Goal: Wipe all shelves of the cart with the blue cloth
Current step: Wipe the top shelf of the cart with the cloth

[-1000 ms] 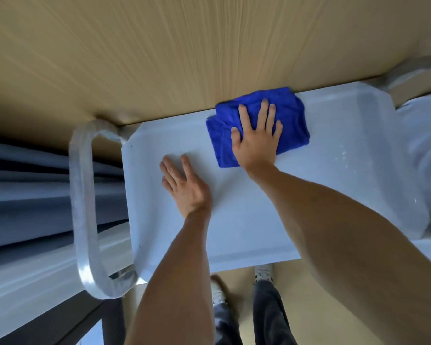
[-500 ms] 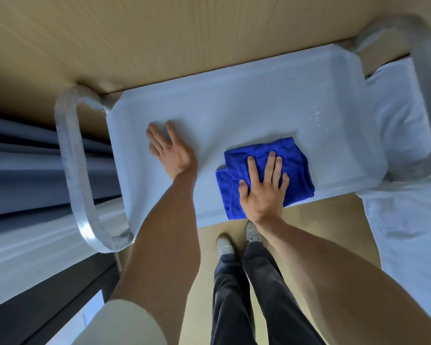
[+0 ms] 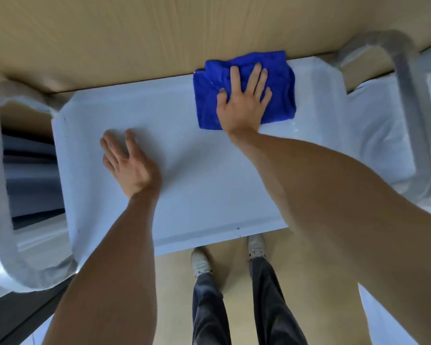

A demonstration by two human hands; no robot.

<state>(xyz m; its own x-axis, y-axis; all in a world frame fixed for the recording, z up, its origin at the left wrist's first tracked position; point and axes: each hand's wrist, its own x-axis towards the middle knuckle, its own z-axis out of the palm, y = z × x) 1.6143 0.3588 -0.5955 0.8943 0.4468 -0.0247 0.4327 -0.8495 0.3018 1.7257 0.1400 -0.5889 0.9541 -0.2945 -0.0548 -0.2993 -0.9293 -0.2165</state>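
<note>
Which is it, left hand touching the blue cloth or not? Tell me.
Apart. In the head view the left hand lies flat on the top shelf, with bare white shelf plainly between it and the blue cloth under the right hand.

The blue cloth (image 3: pixel 245 89), folded and rumpled, lies at the far right of the cart's top shelf (image 3: pixel 197 175) (a pale, smooth tray with a low raised rim), its far edge overhanging the back rim, pressed flat under spread fingers
</note>
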